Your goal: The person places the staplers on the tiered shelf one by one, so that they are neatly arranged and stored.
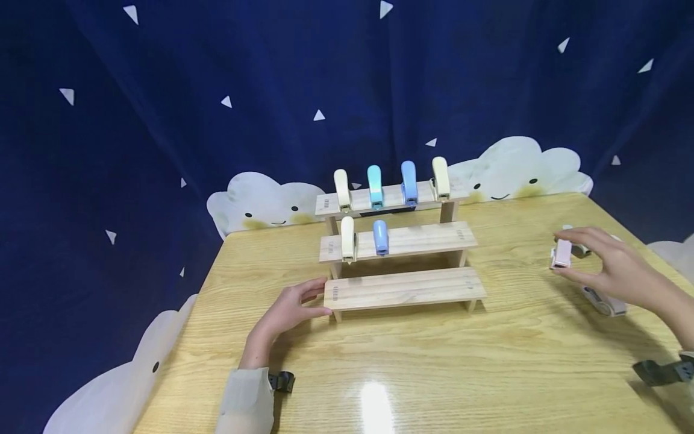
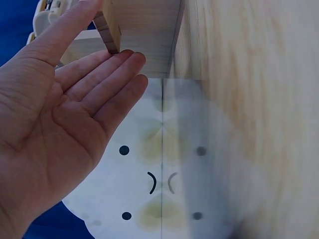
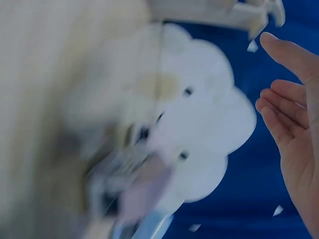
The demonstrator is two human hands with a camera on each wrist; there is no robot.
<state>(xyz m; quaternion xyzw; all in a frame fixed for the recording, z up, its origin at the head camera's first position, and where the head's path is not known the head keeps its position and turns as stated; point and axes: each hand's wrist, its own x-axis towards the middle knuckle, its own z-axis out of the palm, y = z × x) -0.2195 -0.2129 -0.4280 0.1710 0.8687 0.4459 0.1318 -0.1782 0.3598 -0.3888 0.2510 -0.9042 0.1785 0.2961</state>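
Note:
A three-tier wooden display rack [image 1: 406, 289] stands mid-table. My left hand [image 1: 290, 307] grips the left end of its lowest step, thumb at the front corner and fingers behind; the left wrist view shows the step's end between them. At the right, my right hand [image 1: 618, 268] reaches over several small staplers with thumb and fingers spread. A pink stapler [image 1: 562, 253] appears between its fingertips in the head view. The right wrist view shows nothing between the fingers [image 3: 281, 114] and the thumb, with a blurred pink stapler [image 3: 144, 194] well below them.
Four-odd avoided, several staplers stand on the rack: cream [image 1: 343, 190], teal [image 1: 375, 187] and blue [image 1: 409, 182] ones on top, another cream one [image 1: 348, 238] and a blue one [image 1: 381, 237] on the middle step. A pale stapler [image 1: 604, 301] lies on the table [image 1: 488, 374].

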